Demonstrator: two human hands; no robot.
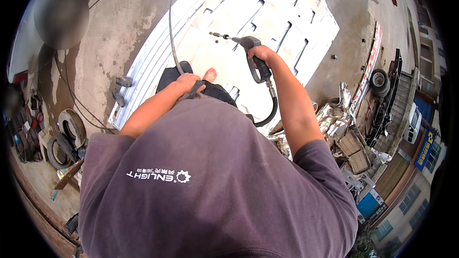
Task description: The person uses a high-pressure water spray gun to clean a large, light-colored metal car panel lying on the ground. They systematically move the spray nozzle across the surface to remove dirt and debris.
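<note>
My right hand (pixel 263 56) grips the black handle of a pressure washer gun (pixel 249 43), held out ahead with its short metal lance pointing left. A black hose (pixel 274 110) hangs from the gun's lower end and curves back toward my body. At my waist, my left hand (pixel 188 82) is closed where a second stretch of hose (pixel 172 33) comes down from the far edge; a dark strap shows by its fingers. Beneath me lies a large white slotted panel (pixel 201 36), wet-looking and bright. One bare foot (pixel 210 74) shows on it.
Two dark slippers (pixel 124 81) lie at the panel's left edge. Old tyres (pixel 71 126) and cables are at the left. Crumpled foil-like sheeting (pixel 334 114), a wheel (pixel 380 81) and a black metal frame (pixel 393 95) lie right. Wet concrete (pixel 114 24) surrounds the panel.
</note>
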